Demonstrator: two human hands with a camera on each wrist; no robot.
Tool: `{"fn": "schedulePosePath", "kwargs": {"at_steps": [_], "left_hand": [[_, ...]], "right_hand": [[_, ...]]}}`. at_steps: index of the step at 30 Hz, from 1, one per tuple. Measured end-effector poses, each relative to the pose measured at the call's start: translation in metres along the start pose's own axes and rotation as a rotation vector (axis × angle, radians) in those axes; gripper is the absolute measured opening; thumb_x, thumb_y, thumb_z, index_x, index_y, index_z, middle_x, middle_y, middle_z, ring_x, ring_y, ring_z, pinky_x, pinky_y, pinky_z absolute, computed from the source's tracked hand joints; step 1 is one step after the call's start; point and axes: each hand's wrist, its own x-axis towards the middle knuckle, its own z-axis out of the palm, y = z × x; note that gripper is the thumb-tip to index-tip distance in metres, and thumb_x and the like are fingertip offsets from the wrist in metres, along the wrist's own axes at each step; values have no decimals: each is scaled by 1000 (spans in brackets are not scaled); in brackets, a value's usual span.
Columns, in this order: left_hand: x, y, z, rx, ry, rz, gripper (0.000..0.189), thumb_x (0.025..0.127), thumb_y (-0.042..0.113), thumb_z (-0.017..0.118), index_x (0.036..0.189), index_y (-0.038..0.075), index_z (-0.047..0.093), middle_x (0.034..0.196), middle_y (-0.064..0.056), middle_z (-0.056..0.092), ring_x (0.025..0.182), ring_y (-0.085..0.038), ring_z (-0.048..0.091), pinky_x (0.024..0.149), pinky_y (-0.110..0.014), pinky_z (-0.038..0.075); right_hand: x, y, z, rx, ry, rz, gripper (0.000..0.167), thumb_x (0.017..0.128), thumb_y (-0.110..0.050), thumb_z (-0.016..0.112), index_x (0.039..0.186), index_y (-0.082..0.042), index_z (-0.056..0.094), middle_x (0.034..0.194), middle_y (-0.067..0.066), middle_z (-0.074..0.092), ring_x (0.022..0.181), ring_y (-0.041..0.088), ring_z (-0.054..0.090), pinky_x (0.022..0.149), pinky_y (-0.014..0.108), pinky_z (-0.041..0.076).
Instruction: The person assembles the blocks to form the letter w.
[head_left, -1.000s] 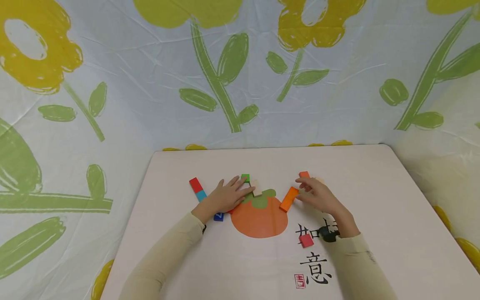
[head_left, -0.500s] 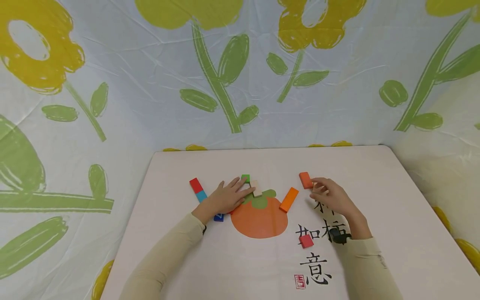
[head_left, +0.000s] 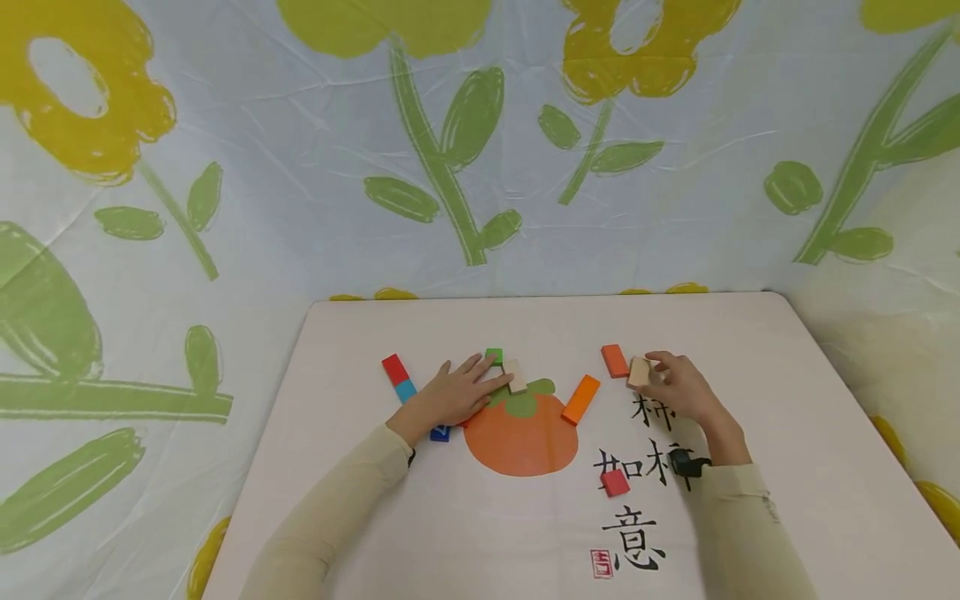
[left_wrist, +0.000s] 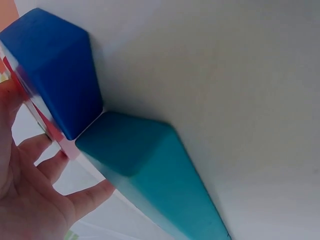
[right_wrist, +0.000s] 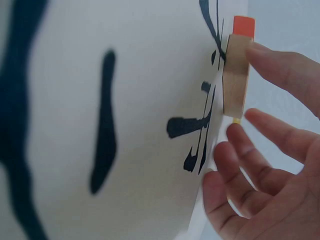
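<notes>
My left hand [head_left: 448,396] lies with spread fingers among several blocks in the head view. Its fingertips touch a green block [head_left: 494,354] and a pale wooden block [head_left: 516,379]. A dark blue block [left_wrist: 60,70] and a teal block [left_wrist: 150,175] stand corner to corner beside that hand in the left wrist view. On the right, my right hand [head_left: 684,387] pinches a plain wooden block [head_left: 638,372] lengthwise between thumb and finger. An orange-red block [right_wrist: 244,26] is right at that block's far end in the right wrist view.
An orange block [head_left: 581,400] lies slanted by the printed persimmon [head_left: 521,442]. A small red block [head_left: 615,482] sits on the black lettering. To the left, a red block [head_left: 393,367] adjoins the teal one. A flowered cloth [head_left: 337,167] hangs behind the table.
My right hand has moved right, away from the orange block, to the wooden block beside the orange-red one, and now pinches it. The left hand has stayed in place.
</notes>
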Motion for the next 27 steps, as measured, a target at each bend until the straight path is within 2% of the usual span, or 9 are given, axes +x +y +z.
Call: {"fn": "schedulePosePath", "kwargs": {"at_steps": [6, 18, 27], "left_hand": [[2, 0, 0, -15, 0, 1, 55, 108, 36, 41, 160, 38, 23, 167, -6, 14, 150, -31, 18, 107, -64, 33], [4, -1, 3, -15, -10, -7, 57, 108, 35, 42, 160, 39, 20, 167, -6, 12, 151, -30, 15, 108, -63, 32], [0, -2, 3, -16, -13, -10, 55, 108, 37, 40, 160, 38, 22, 167, -6, 12, 151, -31, 17, 109, -62, 32]], "right_hand": [[3, 4, -3, -30, -44, 34, 71, 90, -17, 75, 145, 9, 37, 129, 34, 47, 111, 48, 49, 87, 60, 48], [3, 3, -3, -37, -51, 41, 68, 90, -15, 75, 142, 11, 40, 129, 33, 46, 110, 49, 48, 85, 59, 48], [-3, -4, -5, -40, -34, -13, 62, 90, -15, 74, 140, 8, 46, 124, 31, 53, 100, 41, 54, 73, 44, 51]]}}
